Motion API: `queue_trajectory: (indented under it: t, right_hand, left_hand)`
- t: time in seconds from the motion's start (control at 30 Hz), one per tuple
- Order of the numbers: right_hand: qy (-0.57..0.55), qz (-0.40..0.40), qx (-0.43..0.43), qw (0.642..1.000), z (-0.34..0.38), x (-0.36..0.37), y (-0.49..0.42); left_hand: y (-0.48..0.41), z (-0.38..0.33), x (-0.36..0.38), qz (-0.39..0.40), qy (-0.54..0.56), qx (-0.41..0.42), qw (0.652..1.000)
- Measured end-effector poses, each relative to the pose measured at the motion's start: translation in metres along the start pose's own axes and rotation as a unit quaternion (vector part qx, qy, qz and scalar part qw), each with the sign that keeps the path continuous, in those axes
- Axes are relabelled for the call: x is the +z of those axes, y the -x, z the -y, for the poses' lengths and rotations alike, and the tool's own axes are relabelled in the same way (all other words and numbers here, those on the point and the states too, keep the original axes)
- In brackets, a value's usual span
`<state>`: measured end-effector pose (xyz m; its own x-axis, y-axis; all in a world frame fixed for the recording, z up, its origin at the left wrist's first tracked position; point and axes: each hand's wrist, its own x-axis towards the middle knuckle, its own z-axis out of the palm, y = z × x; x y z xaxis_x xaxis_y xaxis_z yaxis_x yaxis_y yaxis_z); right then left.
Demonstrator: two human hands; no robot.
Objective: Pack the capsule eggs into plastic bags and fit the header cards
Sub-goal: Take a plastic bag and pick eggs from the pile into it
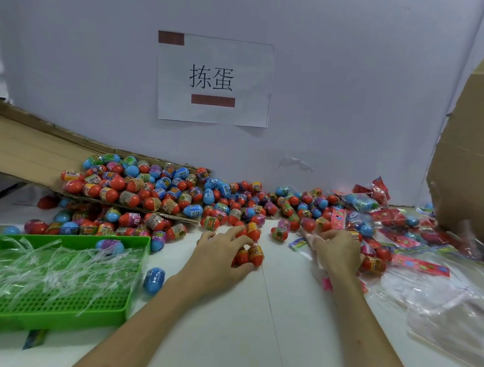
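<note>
A white table (252,316) is carrying everything, with a tall cardboard box (478,145) leaning in at the right and a cardboard flap (18,146) sloping down from the left. The heap of capsule eggs (152,187) is spilling off that flap and spreading along the back of the table towards a few packed bags (362,202) at the far right. A green tray (47,320) is sitting at the near left, holding a tangle of clear strips (37,268) and a single blue and purple egg (109,246); a blue egg (154,279) is lying just beside its right wall. Loose plastic bags (444,303) are piling up at the near right, with pink header cards (421,265) lying among them. The left hand (219,260) is curling its fingers around two red eggs (249,255), whose long axes are pointing roughly away from the person. The right hand (338,251), fingers curled, is apparently pinching a clear bag (310,240); the film is too blurred to show which way its mouth is facing. The held eggs are lying just to the left of that bag across a bare strip of table, so the loading move is probably going to be a short sideways carry by the left hand.
</note>
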<state>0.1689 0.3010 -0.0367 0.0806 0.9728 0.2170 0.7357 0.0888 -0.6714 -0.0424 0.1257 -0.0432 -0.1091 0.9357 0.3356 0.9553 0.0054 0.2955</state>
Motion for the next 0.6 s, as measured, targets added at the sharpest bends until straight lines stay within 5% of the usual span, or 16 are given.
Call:
queue_trajectory:
  t: [0.27, 0.4, 0.53, 0.6]
  right_hand:
    - [0.005, -0.004, 0.018, 1.000, 0.003, 0.003, -0.002]
    - [-0.118, -0.054, 0.038, 0.991, 0.008, -0.003, -0.002]
    - [-0.319, -0.088, 0.065, 0.941, 0.014, -0.016, -0.003]
    - [-0.471, -0.053, 0.117, 0.873, 0.017, -0.023, -0.003]
  left_hand:
    - [-0.001, 0.001, 0.001, 0.010, 0.000, -0.007, 1.000]
    - [-0.001, 0.001, 0.001, 0.013, -0.001, -0.007, 1.000]
    - [0.000, -0.001, -0.001, 0.019, 0.007, -0.009, 1.000]
    - [0.001, -0.002, 0.000, 0.024, 0.007, -0.009, 1.000]
